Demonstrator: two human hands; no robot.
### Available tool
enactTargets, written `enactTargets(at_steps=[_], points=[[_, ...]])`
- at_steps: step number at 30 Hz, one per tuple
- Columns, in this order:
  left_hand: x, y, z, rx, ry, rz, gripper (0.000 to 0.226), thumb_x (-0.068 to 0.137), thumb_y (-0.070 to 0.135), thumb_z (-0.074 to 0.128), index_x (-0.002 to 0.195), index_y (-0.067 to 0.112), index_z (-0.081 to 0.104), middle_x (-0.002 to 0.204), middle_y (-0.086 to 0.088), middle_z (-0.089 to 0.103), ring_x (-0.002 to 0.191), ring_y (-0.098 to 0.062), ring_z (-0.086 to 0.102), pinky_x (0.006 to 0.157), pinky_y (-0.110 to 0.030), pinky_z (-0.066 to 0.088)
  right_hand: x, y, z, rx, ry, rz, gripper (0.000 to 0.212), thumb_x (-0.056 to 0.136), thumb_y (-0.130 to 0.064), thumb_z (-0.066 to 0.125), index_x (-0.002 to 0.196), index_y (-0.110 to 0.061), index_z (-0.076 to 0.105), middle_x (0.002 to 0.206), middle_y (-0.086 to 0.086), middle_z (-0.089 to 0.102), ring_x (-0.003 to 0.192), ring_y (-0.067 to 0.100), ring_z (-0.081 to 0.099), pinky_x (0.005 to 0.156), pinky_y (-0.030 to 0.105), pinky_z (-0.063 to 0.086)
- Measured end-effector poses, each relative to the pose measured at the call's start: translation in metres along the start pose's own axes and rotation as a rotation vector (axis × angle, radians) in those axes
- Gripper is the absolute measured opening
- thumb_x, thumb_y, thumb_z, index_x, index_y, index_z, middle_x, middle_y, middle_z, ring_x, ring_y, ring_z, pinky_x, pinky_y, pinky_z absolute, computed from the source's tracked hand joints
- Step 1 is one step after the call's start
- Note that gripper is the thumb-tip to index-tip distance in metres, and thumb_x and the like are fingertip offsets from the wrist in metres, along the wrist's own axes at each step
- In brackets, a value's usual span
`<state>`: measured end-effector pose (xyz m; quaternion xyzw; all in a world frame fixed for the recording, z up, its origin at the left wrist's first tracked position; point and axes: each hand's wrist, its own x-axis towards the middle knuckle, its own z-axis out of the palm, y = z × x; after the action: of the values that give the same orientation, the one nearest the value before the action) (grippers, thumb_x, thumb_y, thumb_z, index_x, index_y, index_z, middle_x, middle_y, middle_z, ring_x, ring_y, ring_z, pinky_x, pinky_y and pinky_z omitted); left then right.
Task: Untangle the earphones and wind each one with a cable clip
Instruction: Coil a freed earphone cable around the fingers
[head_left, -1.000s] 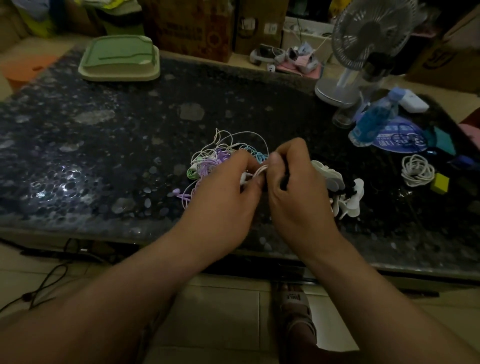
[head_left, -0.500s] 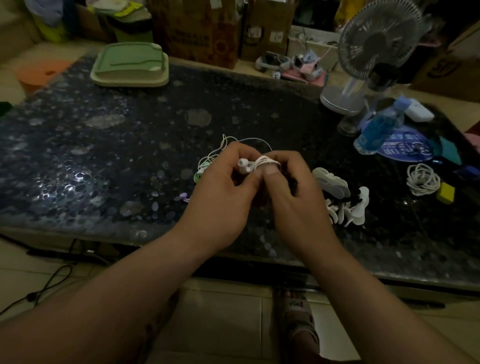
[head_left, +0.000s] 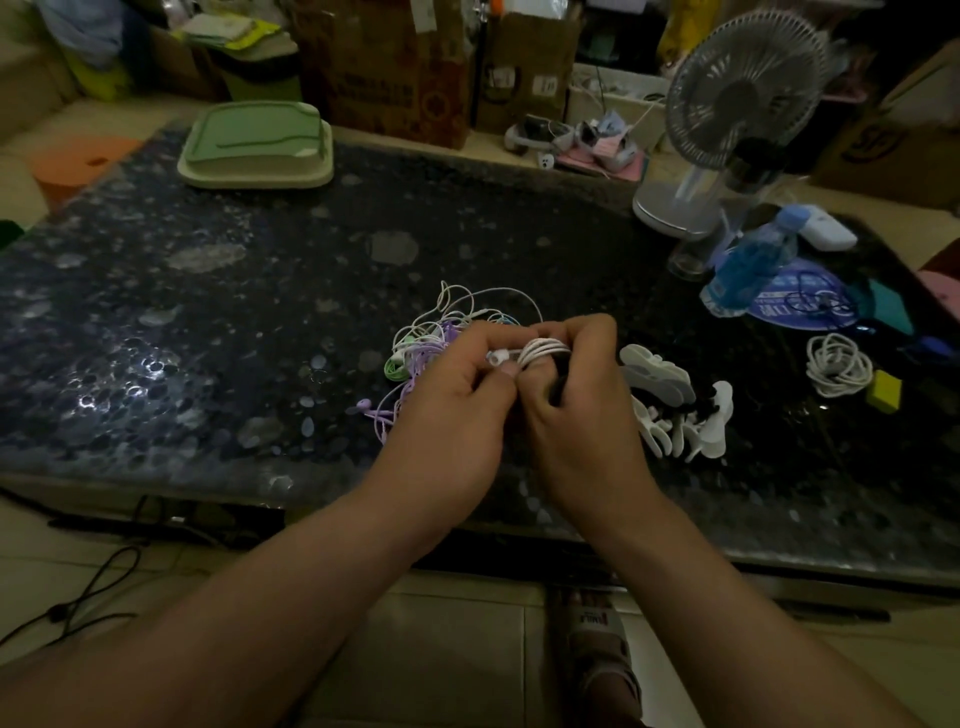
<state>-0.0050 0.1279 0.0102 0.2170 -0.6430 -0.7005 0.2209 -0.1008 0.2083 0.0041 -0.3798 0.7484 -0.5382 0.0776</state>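
Hands pinch white earphone cable (head_left: 543, 352): left hand (head_left: 457, 415) near earbud; right hand (head_left: 582, 415) gripping coils.

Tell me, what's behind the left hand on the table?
A tangled pile of white, purple and green earphones lies behind the left hand. That hand covers its near part.

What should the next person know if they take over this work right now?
Left hand pinches the bud end of the white earphone.
Right hand grips its wound turns.
The tangle of purple, green and white earphones lies just behind the hands; white clips lie to their right.
Done: this earphone is almost wound.
Left: finish it, then the tangle.
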Motion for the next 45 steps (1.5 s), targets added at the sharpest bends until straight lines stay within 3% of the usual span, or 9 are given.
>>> enactTargets(at_steps=[7,10,15,20,27,32,35,40,45], points=[[0.012,-0.009,-0.013,0.076,0.041,0.006,0.025,0.109,0.013,0.049,0.117,0.024,0.070,0.107,0.003,0.077,0.102,-0.014,0.074,0.091,-0.036,0.061,0.007,0.000,-0.017,-0.027,-0.434,0.176,0.044,0.095,-0.019,0.062,0.134,-0.031,0.045,0.113,-0.016,0.064,0.096,-0.011,0.063,0.070,0.006,0.047],[0.019,-0.014,-0.018,0.092,0.065,-0.037,0.026,0.109,0.014,0.051,0.111,0.028,0.072,0.105,0.000,0.077,0.101,-0.021,0.075,0.089,-0.045,0.062,0.013,0.006,-0.028,-0.084,-0.613,0.142,0.055,0.100,-0.018,0.061,0.148,-0.037,0.043,0.127,-0.018,0.064,0.112,-0.006,0.062,0.093,0.021,0.053],[0.027,-0.006,-0.025,-0.123,-0.004,-0.156,0.024,0.107,0.008,0.048,0.118,0.010,0.069,0.108,-0.012,0.077,0.089,-0.021,0.073,0.077,-0.034,0.058,0.023,0.013,-0.046,-0.145,-0.529,0.115,0.021,0.106,-0.039,0.054,0.119,-0.035,0.070,0.096,0.004,0.074,0.086,0.025,0.070,0.082,0.054,0.058],[0.024,-0.006,-0.012,-0.259,-0.053,-0.158,0.024,0.106,0.019,0.054,0.123,0.005,0.063,0.101,-0.007,0.075,0.090,-0.022,0.072,0.079,-0.034,0.060,0.028,0.016,-0.039,-0.209,-0.349,0.063,0.021,0.105,-0.041,0.055,0.116,-0.033,0.072,0.101,-0.001,0.070,0.093,0.014,0.066,0.085,0.049,0.056],[0.028,-0.005,-0.010,-0.424,0.001,-0.147,0.035,0.106,0.015,0.053,0.134,-0.007,0.056,0.119,-0.022,0.071,0.099,-0.025,0.074,0.080,-0.031,0.061,0.023,0.016,-0.046,-0.144,-0.450,0.096,0.033,0.103,-0.040,0.060,0.136,-0.045,0.059,0.121,-0.011,0.057,0.109,0.001,0.060,0.099,0.034,0.055],[0.027,-0.007,-0.013,-0.422,-0.036,-0.178,0.032,0.108,0.018,0.052,0.133,0.000,0.059,0.127,-0.021,0.070,0.112,-0.032,0.073,0.086,-0.036,0.061,0.025,0.015,-0.047,-0.018,-0.434,0.128,0.033,0.101,-0.042,0.059,0.134,-0.045,0.062,0.129,-0.005,0.064,0.121,0.009,0.063,0.105,0.046,0.053],[0.025,-0.009,-0.013,-0.330,-0.047,-0.198,0.031,0.108,0.021,0.052,0.130,0.003,0.062,0.119,-0.014,0.075,0.105,-0.026,0.074,0.079,-0.032,0.060,0.025,0.012,-0.044,0.025,-0.398,0.159,0.030,0.106,-0.032,0.055,0.131,-0.044,0.064,0.129,-0.002,0.062,0.114,0.006,0.064,0.097,0.038,0.057],[0.028,-0.013,-0.017,-0.289,-0.152,-0.281,0.040,0.105,0.029,0.054,0.135,0.003,0.060,0.119,-0.018,0.073,0.097,-0.026,0.068,0.075,-0.037,0.058,0.025,0.004,-0.040,0.283,-0.352,0.306,0.028,0.104,-0.012,0.048,0.112,-0.019,0.074,0.095,0.011,0.073,0.072,0.016,0.061,0.050,0.022,0.041],[0.027,-0.010,-0.012,-0.197,-0.253,-0.272,0.036,0.109,0.035,0.038,0.127,0.017,0.064,0.096,-0.005,0.070,0.075,-0.017,0.056,0.060,-0.032,0.043,0.024,0.003,-0.033,0.380,-0.349,0.361,0.025,0.103,-0.015,0.049,0.109,-0.018,0.073,0.092,0.011,0.072,0.071,0.022,0.056,0.051,0.020,0.042]])
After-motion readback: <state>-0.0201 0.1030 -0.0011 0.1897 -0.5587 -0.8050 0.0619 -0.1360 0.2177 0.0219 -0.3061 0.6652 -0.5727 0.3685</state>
